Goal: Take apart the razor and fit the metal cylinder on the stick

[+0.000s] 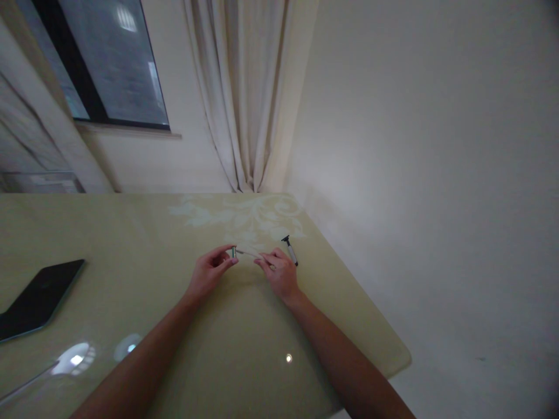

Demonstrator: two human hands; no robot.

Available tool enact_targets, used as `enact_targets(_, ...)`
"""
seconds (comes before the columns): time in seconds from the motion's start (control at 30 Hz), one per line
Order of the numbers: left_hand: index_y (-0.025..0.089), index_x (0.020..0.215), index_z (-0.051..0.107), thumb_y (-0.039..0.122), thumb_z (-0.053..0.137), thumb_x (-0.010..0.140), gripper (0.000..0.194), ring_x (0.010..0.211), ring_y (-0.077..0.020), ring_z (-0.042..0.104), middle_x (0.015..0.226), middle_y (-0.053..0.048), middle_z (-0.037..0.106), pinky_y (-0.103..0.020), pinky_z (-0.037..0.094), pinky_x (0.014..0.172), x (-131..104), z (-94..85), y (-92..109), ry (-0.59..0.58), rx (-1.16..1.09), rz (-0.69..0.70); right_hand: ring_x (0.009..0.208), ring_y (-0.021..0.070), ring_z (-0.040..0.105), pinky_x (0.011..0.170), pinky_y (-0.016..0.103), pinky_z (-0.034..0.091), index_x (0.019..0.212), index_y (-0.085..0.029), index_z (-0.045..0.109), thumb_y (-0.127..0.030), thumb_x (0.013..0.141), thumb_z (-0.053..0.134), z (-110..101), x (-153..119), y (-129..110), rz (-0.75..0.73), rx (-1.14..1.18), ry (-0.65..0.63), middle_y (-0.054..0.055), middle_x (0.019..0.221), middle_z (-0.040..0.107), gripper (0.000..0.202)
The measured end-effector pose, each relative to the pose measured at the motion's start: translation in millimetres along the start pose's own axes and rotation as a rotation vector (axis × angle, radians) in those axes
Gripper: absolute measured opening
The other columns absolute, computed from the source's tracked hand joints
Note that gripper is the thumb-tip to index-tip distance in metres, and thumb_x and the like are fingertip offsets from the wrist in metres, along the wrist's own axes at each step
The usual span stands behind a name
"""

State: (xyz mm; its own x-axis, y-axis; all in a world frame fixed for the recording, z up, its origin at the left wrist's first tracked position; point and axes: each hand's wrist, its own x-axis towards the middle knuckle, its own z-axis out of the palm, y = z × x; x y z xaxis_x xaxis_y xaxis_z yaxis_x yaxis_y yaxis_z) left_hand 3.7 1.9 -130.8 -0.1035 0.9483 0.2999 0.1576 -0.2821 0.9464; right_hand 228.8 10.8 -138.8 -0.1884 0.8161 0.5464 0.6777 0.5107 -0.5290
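My left hand [209, 270] pinches a small, narrow piece with dark and greenish stripes [234, 252] upright between thumb and fingertips. Closed around a thin pale stick [251, 254] is my right hand [279, 272]. The stick points left, its tip at or very near the striped piece; whether they touch I cannot tell. Just beyond my right hand lies a razor [290, 251] with a black head and a grey and black handle. Both hands are over the table, close together.
The glossy cream table [244, 361] has a pale floral pattern near its far edge. A black flat tablet-like object [41, 299] lies at the left. A wall [414, 174] borders the table's right side; a curtain [248, 93] hangs behind it.
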Motion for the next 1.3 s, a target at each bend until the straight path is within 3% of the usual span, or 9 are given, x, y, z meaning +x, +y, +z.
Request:
enact_targets(0.23,0.019,0.113,0.081,0.049,0.085,0.074,0.05,0.061,-0.0124,0.054,0.071,0.002,0.063,-0.024,0.041,0.059,0.1,-0.3,-3.2,-0.001,0.024,0.001,0.076,0.0175,0.063,0.071,0.028,0.047,0.116,-0.026,0.084,-0.045,0.105,0.062,2.0,1.6,-0.9,0.018,-0.031,0.015,0.004,0.085,0.066,0.031)
enact_targets(0.4,0.019,0.11,0.082,0.048,0.087,0.071,0.049,0.061,-0.0126,0.054,0.071,0.002,0.064,-0.024,0.042,0.06,0.7,-0.4,-5.8,0.003,-0.002,-0.01,0.079,0.0189,0.062,0.073,0.028,0.047,0.125,-0.025,0.08,-0.044,0.107,0.059,1.8,1.1,-2.3,-0.053,-0.066,-0.015,0.006,0.087,0.067,0.034)
enact_targets(0.83,0.018,0.11,0.081,0.049,0.087,0.071,0.05,0.062,-0.012,0.054,0.071,0.002,0.063,-0.024,0.041,0.06,0.2,-1.0,-4.1,0.009,-0.02,-0.026,0.081,0.0201,0.061,0.075,0.029,0.048,0.128,-0.022,0.079,-0.038,0.108,0.058,2.8,1.0,1.5,-0.046,-0.15,-0.003,0.007,0.087,0.067,0.033)
enact_targets(1.0,0.017,0.109,0.081,0.047,0.087,0.07,0.05,0.062,-0.0118,0.054,0.07,0.002,0.063,-0.024,0.042,0.06,0.7,-0.1,-3.5,0.006,-0.023,-0.032,0.084,0.0198,0.062,0.078,0.029,0.049,0.134,-0.021,0.075,-0.035,0.108,0.059,3.5,0.8,1.2,-0.123,-0.13,-0.038,0.008,0.091,0.067,0.035)
enact_targets(1.13,0.017,0.109,0.081,0.048,0.086,0.071,0.05,0.062,-0.0118,0.053,0.069,0.003,0.062,-0.023,0.042,0.06,0.8,-0.5,-3.4,0.013,-0.023,-0.018,0.082,0.0196,0.061,0.075,0.028,0.049,0.13,-0.019,0.077,-0.034,0.108,0.058,4.2,1.5,2.5,-0.1,-0.175,-0.013,0.007,0.088,0.065,0.033)
enact_targets(1.3,0.017,0.114,0.08,0.047,0.086,0.073,0.051,0.065,-0.013,0.056,0.074,0.001,0.065,-0.025,0.044,0.063,0.2,-1.5,-4.4,-0.003,-0.013,-0.012,0.084,0.0188,0.061,0.078,0.027,0.05,0.133,-0.019,0.076,-0.037,0.108,0.058,5.6,-0.9,4.3,-0.207,-0.102,-0.022,0.007,0.089,0.065,0.036)
